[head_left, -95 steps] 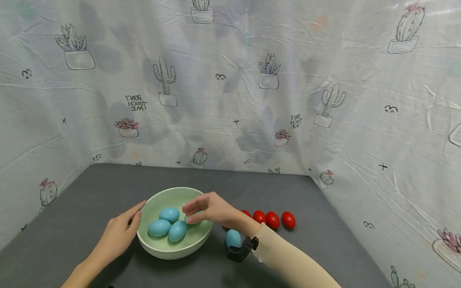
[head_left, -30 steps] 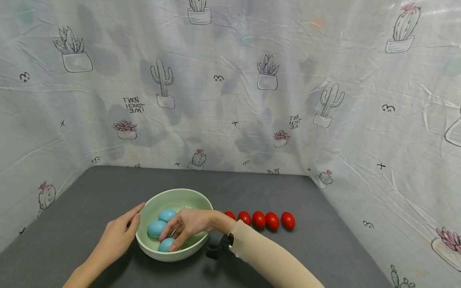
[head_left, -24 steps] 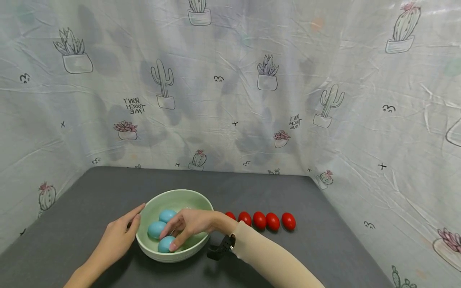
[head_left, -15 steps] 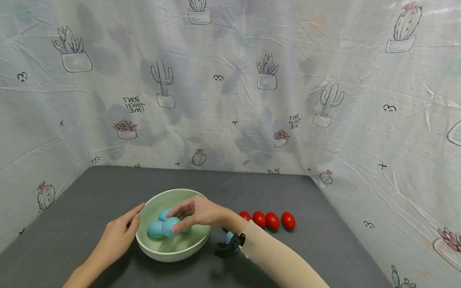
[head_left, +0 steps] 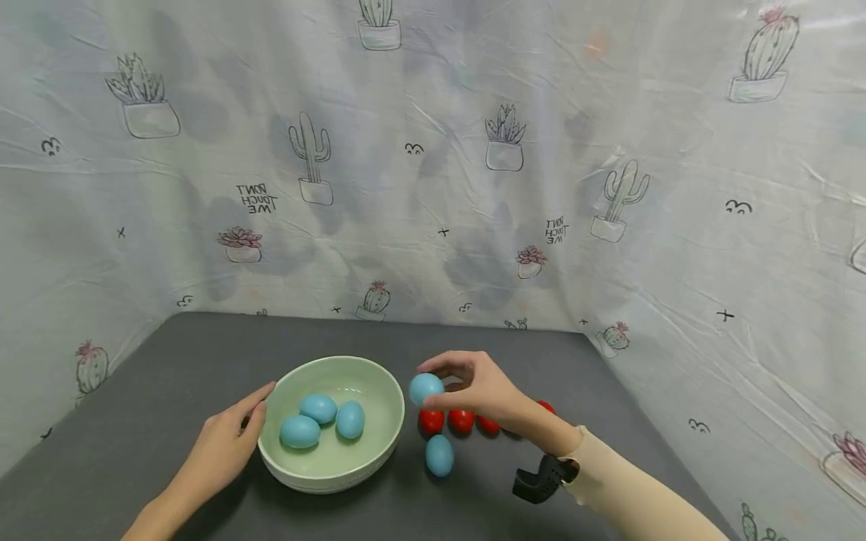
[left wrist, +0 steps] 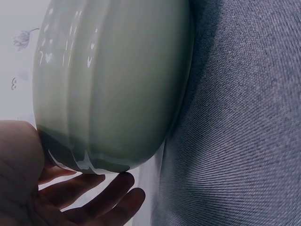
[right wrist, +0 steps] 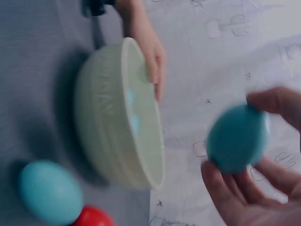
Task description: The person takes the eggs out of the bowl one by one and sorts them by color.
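Note:
My right hand [head_left: 476, 387] pinches a blue egg [head_left: 426, 390] between thumb and fingertips, raised just right of the pale green bowl [head_left: 331, 478]. The right wrist view shows that egg [right wrist: 238, 137] close up, its pointed end toward the thumb. Inside the bowl lie three blue eggs, one at the back [head_left: 319, 408], one at left [head_left: 300, 432] and one at right [head_left: 350, 419]. My left hand [head_left: 219, 451] rests against the bowl's left side, its fingers [left wrist: 110, 200] extended along the outer wall. Another blue egg [head_left: 440, 455] lies on the table right of the bowl.
A row of several red eggs [head_left: 461, 421] lies right of the bowl, partly hidden by my right hand and forearm. The dark grey table [head_left: 223, 338] is backed by a patterned plastic curtain [head_left: 433, 188]. A black wristband [head_left: 541, 481] sits on my right wrist.
My right hand has picked a blue egg out of the bowl, lifted it and carried it right, past the rim. My left hand has stayed at the bowl's side.

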`<state>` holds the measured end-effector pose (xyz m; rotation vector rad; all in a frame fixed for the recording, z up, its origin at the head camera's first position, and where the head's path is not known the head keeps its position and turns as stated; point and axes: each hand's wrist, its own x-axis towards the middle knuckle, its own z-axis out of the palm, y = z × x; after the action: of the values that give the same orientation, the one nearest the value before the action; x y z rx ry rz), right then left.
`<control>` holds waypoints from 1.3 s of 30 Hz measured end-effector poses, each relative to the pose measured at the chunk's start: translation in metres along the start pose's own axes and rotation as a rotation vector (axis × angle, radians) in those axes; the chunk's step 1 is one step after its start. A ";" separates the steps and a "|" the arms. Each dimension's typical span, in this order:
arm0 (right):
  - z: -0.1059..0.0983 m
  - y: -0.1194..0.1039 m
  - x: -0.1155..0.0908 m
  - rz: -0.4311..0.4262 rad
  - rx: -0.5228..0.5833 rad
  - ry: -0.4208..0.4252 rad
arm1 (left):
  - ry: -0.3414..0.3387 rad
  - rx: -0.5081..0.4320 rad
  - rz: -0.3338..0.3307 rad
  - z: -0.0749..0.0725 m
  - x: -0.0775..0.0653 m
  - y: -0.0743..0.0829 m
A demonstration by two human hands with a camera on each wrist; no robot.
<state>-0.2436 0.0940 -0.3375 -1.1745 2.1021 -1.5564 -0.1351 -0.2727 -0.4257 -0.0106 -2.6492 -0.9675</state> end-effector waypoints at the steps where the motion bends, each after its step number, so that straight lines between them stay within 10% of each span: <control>1: -0.005 0.000 -0.009 0.009 -0.014 0.025 | -0.002 -0.002 0.003 0.001 0.000 0.000; 15: -0.022 0.039 -0.068 0.108 -0.044 0.163 | -0.008 -0.020 -0.002 -0.001 0.000 0.000; 39: 0.001 0.085 -0.074 0.222 -0.049 0.101 | -0.004 -0.006 -0.007 -0.002 0.001 0.006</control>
<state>-0.2336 0.1556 -0.4308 -0.8586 2.2590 -1.4979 -0.1346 -0.2693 -0.4205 -0.0051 -2.6513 -0.9789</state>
